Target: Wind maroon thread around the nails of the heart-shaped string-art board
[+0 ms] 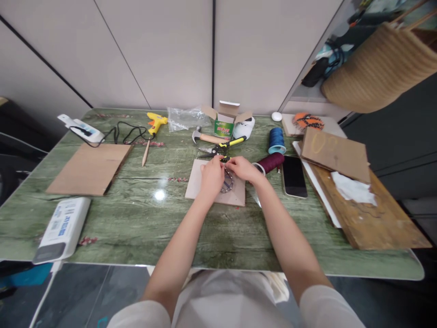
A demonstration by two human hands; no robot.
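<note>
Two bare hands close together on my head feed: the left hand (211, 177) and right hand (241, 167) nearly meet over a dark wire-like ring (227, 181) lying on a pale square wooden board (237, 193). Only the ring's near curve shows; the palms hide the rest, so I can't judge what is finished or left. Whether the fingers clamp it, I cannot tell. Yellow-and-black handled pliers (218, 150) lie just beyond the hands, near a maroon thread spool (271, 162). A small yellow-black bit (224, 159) at the fingertips is too small to identify.
</note>
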